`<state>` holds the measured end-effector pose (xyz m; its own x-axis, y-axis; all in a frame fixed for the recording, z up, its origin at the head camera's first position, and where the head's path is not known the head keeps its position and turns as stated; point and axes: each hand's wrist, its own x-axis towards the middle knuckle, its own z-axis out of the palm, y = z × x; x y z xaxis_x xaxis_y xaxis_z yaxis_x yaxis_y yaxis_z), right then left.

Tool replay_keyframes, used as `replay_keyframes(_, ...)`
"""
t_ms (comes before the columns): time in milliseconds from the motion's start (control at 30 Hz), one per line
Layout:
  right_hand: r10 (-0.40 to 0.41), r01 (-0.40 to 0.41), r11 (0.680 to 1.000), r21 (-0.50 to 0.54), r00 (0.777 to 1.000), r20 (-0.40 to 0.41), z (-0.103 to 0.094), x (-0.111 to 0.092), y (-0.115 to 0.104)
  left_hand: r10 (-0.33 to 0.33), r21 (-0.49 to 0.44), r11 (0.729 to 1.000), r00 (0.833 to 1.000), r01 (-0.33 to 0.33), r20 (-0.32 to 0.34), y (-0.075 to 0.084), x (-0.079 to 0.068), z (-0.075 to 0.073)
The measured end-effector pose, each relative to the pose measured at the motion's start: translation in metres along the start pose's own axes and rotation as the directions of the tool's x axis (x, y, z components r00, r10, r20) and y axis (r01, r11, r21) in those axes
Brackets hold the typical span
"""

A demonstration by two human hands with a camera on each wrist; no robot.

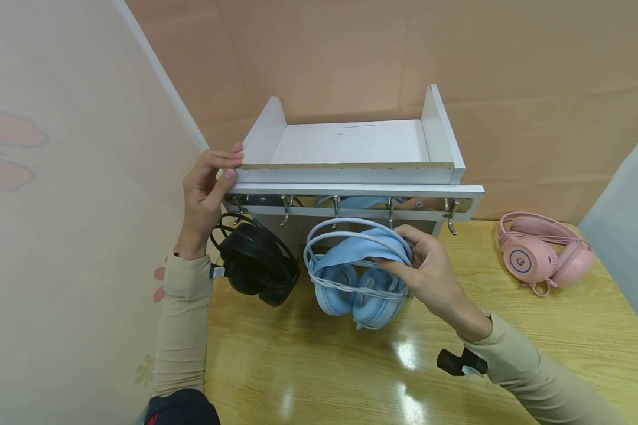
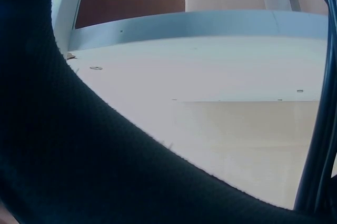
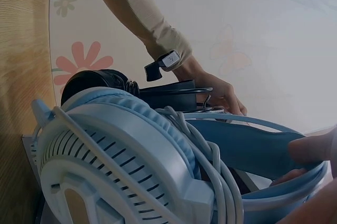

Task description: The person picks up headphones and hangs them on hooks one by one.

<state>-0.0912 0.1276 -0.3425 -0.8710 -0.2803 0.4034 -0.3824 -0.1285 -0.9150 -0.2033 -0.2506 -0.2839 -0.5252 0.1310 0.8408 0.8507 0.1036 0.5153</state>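
Observation:
My right hand (image 1: 433, 274) pinches the padded headband of light blue headphones (image 1: 374, 310), thumb in front and fingers behind. They hang in front of the hooks, ear cups downward, with a pale cable wound round them. In the right wrist view, a slotted ear cup of the blue headphones (image 3: 121, 150) fills the foreground. My left hand (image 1: 204, 189) grips the left end of a white shelf rack (image 1: 351, 175). Beside it, black headphones (image 1: 255, 260) hang from the leftmost hook. Their dark band (image 2: 79, 145) covers much of the left wrist view.
Several metal hooks (image 1: 390, 211) line the rack's front rail. Pink headphones (image 1: 529, 260) lie on the wooden table (image 1: 308, 366) at the right. A pale wall with flower prints (image 1: 85, 265) stands close on the left, and a brown backing (image 1: 537, 88) rises behind the rack.

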Motion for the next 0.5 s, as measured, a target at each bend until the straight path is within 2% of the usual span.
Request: replay_keyframes(500, 0.056, -0.056, 0.998, -0.009, 0.998, 0.009, 0.0033, 0.0019, 0.0014, 0.004, -0.006, 1.0, 1.0, -0.004, 0.009, 0.0001, 0.0, -0.0007)
